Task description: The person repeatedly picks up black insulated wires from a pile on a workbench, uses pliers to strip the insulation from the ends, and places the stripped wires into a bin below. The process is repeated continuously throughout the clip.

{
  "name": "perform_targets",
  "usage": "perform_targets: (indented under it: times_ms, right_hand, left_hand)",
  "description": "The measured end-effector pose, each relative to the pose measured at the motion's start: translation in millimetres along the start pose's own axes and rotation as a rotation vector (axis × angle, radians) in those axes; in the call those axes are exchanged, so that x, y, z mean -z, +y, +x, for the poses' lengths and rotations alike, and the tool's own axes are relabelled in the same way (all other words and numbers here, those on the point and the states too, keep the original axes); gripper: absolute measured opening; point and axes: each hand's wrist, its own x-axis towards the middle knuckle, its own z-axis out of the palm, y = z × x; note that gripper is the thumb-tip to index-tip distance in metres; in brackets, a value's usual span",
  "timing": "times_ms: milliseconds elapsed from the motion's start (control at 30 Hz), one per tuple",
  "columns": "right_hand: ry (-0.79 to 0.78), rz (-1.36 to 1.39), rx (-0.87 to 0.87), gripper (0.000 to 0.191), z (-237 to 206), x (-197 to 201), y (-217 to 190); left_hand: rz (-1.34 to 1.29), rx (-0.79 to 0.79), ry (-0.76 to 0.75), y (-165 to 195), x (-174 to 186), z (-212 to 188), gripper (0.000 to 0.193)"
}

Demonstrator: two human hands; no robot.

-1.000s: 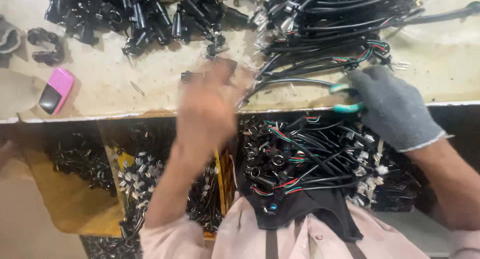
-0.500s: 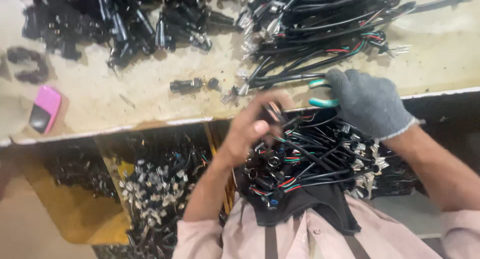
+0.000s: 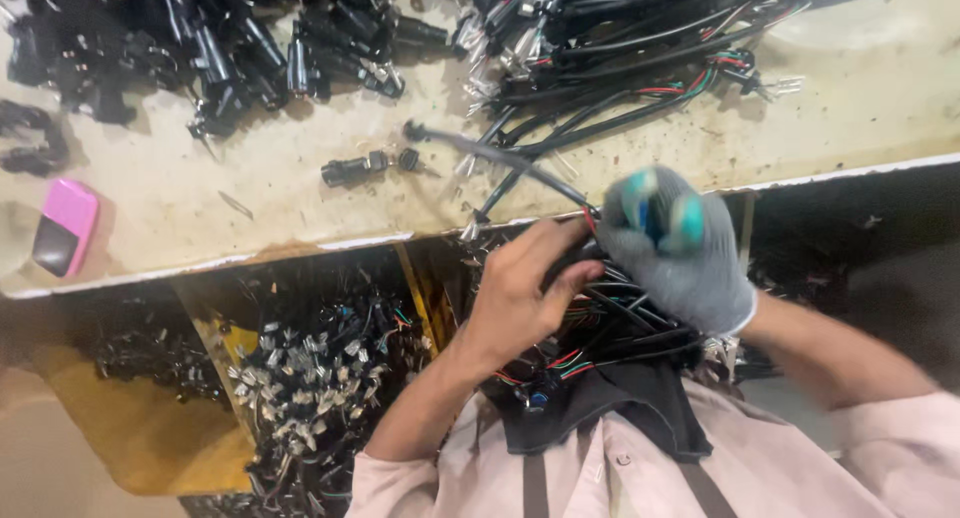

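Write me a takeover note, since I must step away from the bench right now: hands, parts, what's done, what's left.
Left hand: bare, gripping a black cable at the bench edge.
Right hand: gloved, closed on a teal-handled tool, blurred, close beside the left.
Parts: cable bundle in the lap; cable pile and connector pile on the bench; loose terminals in the bin below.
Done: cannot tell how many cables are finished.
Left: apparently the held cable and the lap bundle.

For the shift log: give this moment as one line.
left hand: bare, grips black cable | right hand: gloved, holds teal-handled tool | workbench
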Motion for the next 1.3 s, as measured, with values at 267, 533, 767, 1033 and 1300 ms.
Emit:
perform_targets:
  times_ms: [267,533,767,1033,1300]
  right_hand:
    - [0.233,0.059,0.17,0.015,-41,2,15]
    - [0.365,-0.402,0.273,0.024,36,39,12]
    - [0.272,-0.997,0.38,0.021,46,92,28]
    - [0.225,-0.958,0.196,0.024,-3,38,73]
    - [0.088,-0.983,0.165,0.024,1,32,75]
  left_hand:
    - [-0.293,-0.241,-0.053,1,4,-5,0.034]
    - [0.532,-0.138,-0.411,38,5,-8,0.064]
    - [0.688,-0.135,-0.102,9,85,-19,0.035]
    - [0.751,-0.083,0.532,-65,150,-6,0.039]
    - [-0.624,-0.055,0.211,-17,48,14,0.06]
